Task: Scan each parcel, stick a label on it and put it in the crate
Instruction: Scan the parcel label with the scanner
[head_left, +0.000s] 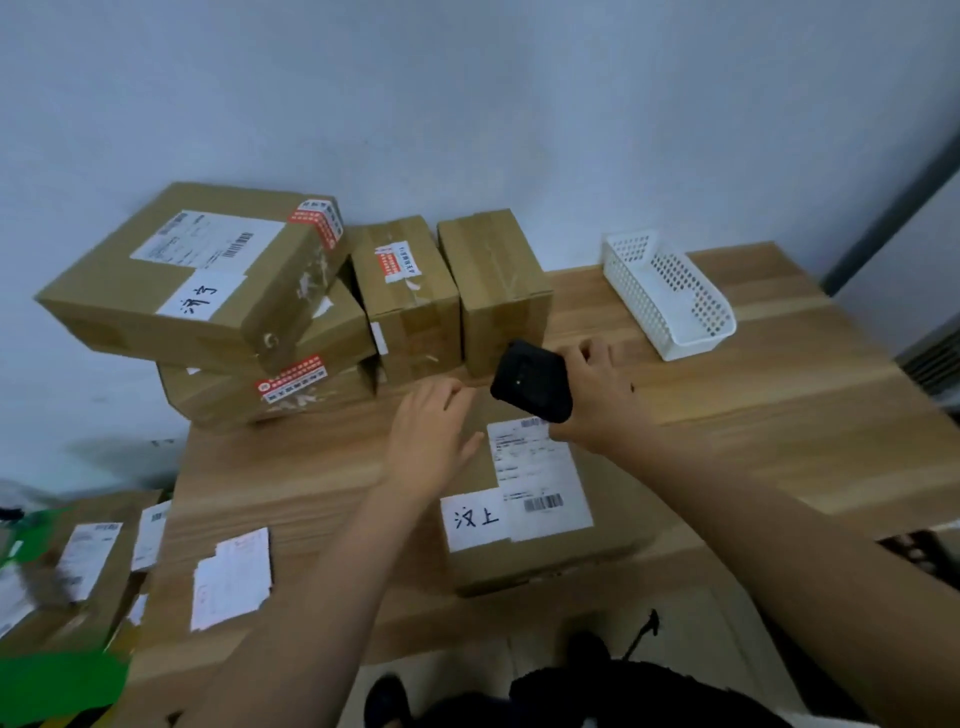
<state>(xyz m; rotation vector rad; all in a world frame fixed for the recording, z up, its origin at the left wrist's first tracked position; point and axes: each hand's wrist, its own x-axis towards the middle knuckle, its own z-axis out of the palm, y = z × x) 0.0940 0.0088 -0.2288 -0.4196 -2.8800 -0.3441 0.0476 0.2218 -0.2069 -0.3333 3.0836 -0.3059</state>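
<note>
A flat cardboard parcel (561, 551) lies on the wooden table in front of me, bearing a white shipping label (535, 467) and a white handwritten tag (475, 519). My right hand (597, 395) grips a black handheld scanner (532, 382) just above the parcel's far edge. My left hand (431, 441) rests flat with straight fingers on the parcel's left part. A loose sheet of white labels (231, 579) lies on the table to the left. A green crate (57, 680) with parcels in it sits low at the left.
Several stacked cardboard parcels (208, 291) stand against the wall at the back left and centre of the table (779, 405). A white perforated plastic basket (670, 296) lies at the back right. Dark shoes show below the table's front edge.
</note>
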